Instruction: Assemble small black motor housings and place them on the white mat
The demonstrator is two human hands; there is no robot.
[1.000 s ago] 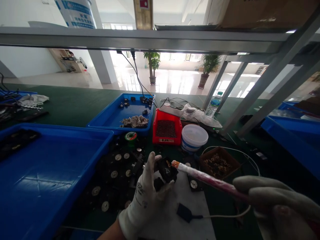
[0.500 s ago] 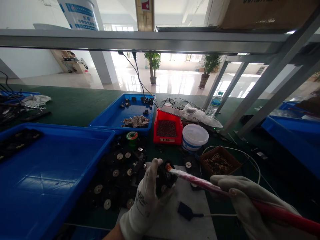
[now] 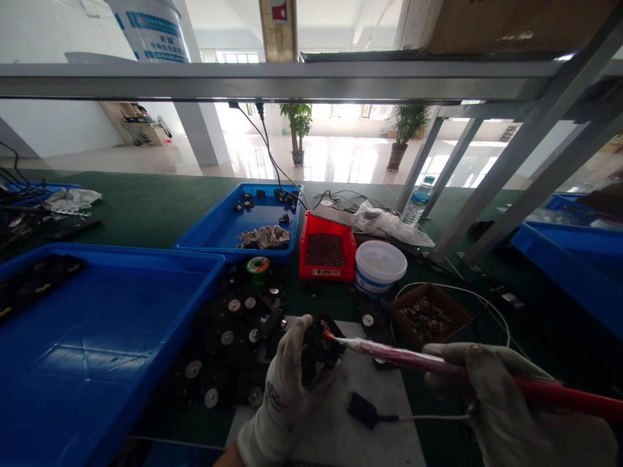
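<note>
A part (image 3: pixel 318 347) is being held by the left hand (image 3: pixel 282 389), a brush (image 3: pixel 389 353) at it by the right hand (image 3: pixel 511 402).

At eleven o'clock from the left hand (image 3: pixel 287 383), the white-and-blue bucket (image 3: pixel 153 32) reads "CHANGMIN", perhaps running on round the curve, under Chinese characters starting with 长. At twelve, a red sign (image 3: pixel 279 10) on the tan post (image 3: pixel 279 42) shows a white mark. Just past twelve, the red bin (image 3: pixel 348 272) wears a label (image 3: pixel 325 272) of illegible dark characters. Print on the glove (image 3: pixel 275 397) is blurred.
</note>
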